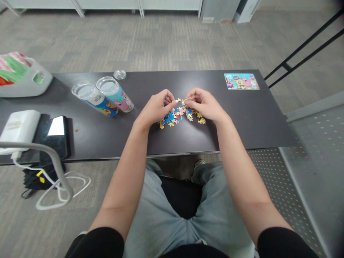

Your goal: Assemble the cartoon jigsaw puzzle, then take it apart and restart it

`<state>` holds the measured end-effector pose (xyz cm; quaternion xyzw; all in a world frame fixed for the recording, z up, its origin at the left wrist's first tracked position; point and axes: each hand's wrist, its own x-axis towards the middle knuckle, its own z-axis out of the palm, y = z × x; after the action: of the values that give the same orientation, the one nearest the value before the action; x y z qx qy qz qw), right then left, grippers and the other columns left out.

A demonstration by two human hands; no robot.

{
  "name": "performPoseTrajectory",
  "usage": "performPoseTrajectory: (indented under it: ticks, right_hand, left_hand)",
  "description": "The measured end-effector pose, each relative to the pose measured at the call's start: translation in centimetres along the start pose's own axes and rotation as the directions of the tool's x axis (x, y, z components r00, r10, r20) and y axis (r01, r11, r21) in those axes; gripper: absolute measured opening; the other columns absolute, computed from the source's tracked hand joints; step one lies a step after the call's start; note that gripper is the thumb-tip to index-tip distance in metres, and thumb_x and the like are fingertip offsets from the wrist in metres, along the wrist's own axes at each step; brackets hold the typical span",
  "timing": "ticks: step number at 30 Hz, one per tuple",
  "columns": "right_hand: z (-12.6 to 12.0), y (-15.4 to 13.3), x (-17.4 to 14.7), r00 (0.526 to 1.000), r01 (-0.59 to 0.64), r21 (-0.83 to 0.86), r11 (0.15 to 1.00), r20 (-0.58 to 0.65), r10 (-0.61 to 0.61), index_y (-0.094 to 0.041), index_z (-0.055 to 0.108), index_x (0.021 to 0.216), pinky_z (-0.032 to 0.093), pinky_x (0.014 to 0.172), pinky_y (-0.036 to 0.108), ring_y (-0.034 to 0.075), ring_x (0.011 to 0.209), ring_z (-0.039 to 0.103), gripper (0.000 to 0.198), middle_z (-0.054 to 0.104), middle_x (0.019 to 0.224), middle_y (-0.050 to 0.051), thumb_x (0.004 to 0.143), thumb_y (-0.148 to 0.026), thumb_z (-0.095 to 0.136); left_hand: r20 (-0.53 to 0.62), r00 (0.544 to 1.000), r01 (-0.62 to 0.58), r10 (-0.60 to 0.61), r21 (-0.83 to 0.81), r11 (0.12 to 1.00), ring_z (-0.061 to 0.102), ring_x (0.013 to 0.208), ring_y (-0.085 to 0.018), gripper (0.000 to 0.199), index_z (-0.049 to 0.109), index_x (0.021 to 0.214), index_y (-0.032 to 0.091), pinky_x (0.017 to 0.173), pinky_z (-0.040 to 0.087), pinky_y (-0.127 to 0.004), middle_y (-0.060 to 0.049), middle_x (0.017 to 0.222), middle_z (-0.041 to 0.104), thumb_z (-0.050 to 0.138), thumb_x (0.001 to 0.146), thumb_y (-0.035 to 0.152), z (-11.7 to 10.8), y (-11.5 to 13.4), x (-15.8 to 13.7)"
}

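Note:
A loose heap of small colourful jigsaw puzzle pieces (176, 115) lies on the dark table, between and below my hands. My left hand (158, 105) is at the heap's left side, thumb and fingers closed on a pale puzzle piece at their tips. Opposite it, my right hand (202, 103) pinches another puzzle piece between thumb and forefinger. The two hands are close together, with a narrow gap between the fingertips. Some pieces under the hands are hidden. At the far right of the table rests a bright cartoon picture card (242, 81).
Two clear-topped printed canisters (96, 100) stand left of my hands, with a round clear lid (119, 74) behind them. Farther left are a white basket (29, 86), a white box (20, 125), a dark phone-like device (57, 138) and a cable. The table (258, 122) ends close to my lap.

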<state>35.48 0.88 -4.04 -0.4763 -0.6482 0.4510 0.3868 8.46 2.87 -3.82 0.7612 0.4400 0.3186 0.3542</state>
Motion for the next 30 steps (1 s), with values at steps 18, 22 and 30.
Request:
performPoseTrajectory:
  ticks: [18,22,30]
  right_hand:
    - [-1.7,1.9,-0.3,0.987,0.129,-0.258,0.958,-0.063,-0.15,-0.029,0.084,0.105,0.067,0.096,0.048,0.03,0.094,0.078,0.011,0.091,0.111,0.007,0.106,-0.038,0.089]
    - [-1.8,1.9,-0.6,0.975,0.182,-0.33,0.926,-0.059,-0.213,-0.027,0.088,0.115,0.065,0.095,0.047,0.028,0.091,0.073,0.017,0.089,0.125,0.01,0.102,-0.033,0.095]
    - [-0.9,1.3,-0.4,0.984,0.177,-0.279,0.944,0.032,-0.175,-0.027,0.09,0.109,0.062,0.094,0.044,0.028,0.094,0.07,0.02,0.086,0.116,0.008,0.11,-0.046,0.093]
  left_hand:
    - [0.13,0.979,-0.194,0.155,0.386,0.902,0.076,0.139,-0.043,0.032,0.096,0.137,0.025,0.123,0.058,-0.062,-0.018,0.147,0.083,0.087,0.112,0.043,1.0,-0.3,0.3]
    - [0.079,0.984,-0.178,0.161,0.34,0.923,0.082,0.125,-0.037,0.015,0.091,0.119,0.023,0.115,0.059,-0.055,-0.013,0.133,0.089,0.087,0.111,0.036,1.3,0.2,0.4]
    - [-0.023,0.986,-0.164,0.162,-0.08,0.983,0.08,0.092,-0.021,0.013,0.074,0.112,0.024,0.084,0.061,-0.034,-0.004,0.104,0.087,0.084,0.11,0.031,1.7,0.2,0.4]
